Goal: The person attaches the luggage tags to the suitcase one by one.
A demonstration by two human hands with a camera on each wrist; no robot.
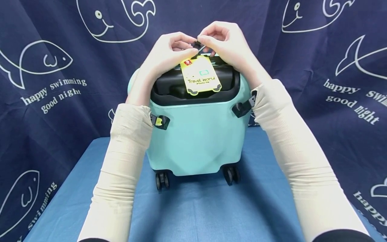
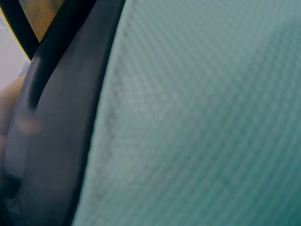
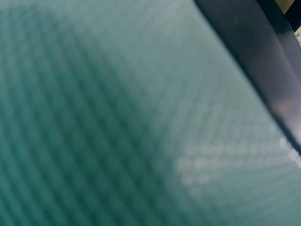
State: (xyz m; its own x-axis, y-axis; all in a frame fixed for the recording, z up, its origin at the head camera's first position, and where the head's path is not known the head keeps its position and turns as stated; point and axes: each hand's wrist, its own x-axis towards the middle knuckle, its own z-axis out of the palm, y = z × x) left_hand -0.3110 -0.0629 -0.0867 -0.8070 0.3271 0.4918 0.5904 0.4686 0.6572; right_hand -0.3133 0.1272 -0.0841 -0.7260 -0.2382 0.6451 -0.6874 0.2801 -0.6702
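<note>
A mint-green suitcase [image 1: 196,141] with a black top panel stands upright on its wheels. A yellow luggage tag [image 1: 202,78] printed "Travel World" hangs over that panel by a thin pale strap [image 1: 202,49]. My left hand [image 1: 169,50] and right hand [image 1: 227,42] meet above the tag, thumbs and fingers pinching the strap from both sides beside a small black part. In the left wrist view the ribbed green shell [image 2: 197,117] and black panel [image 2: 66,113] fill the picture, blurred. Mostly the same shell [image 3: 117,117] shows in the right wrist view.
A blue cloth [image 1: 193,211] covers the table under the suitcase. Behind it and at both sides hangs a navy curtain [image 1: 99,74] with white whale and fish drawings. Black wrist cameras [image 1: 161,122] sit at both cream sleeves, close to the suitcase front.
</note>
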